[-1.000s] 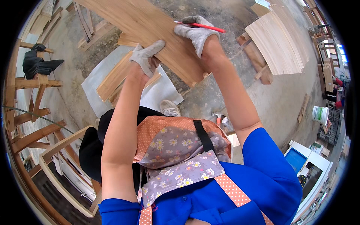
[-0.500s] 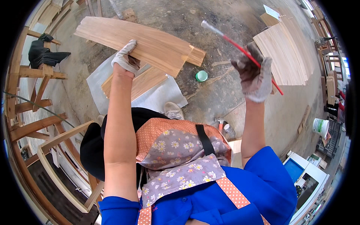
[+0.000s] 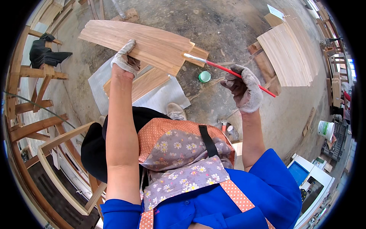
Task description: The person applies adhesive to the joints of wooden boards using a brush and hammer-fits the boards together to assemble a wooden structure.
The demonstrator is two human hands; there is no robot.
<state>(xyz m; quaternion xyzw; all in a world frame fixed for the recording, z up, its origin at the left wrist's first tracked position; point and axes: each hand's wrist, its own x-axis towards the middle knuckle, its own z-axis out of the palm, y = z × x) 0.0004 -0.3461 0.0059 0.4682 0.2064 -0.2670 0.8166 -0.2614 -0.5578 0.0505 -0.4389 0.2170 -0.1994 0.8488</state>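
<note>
My gloved left hand (image 3: 126, 59) grips the near edge of a wide, pale wooden panel (image 3: 141, 42), thumb on top and the other fingers mostly hidden underneath. Pinched in my gloved right hand (image 3: 244, 87) is a paintbrush (image 3: 223, 68) with a red handle and a silvery ferrule. Its tip meets the notched right end of the panel. Below that end a small green-topped container (image 3: 204, 76) stands on the floor. More wooden boards (image 3: 152, 84) lie under the panel on a white sheet (image 3: 100, 89).
At the right, a fanned stack of thin wooden boards (image 3: 286, 57) rests on timber supports (image 3: 265, 65). Wooden frames (image 3: 44, 107) line the left side, one with dark cloth (image 3: 45, 53) over it. A hammer (image 3: 224, 125) lies near my lap; a white bucket (image 3: 326, 129) stands farther right.
My right hand has moved left and slightly down, bringing the brush from above the floor to the panel's end. The panel has shifted slightly with my left hand.
</note>
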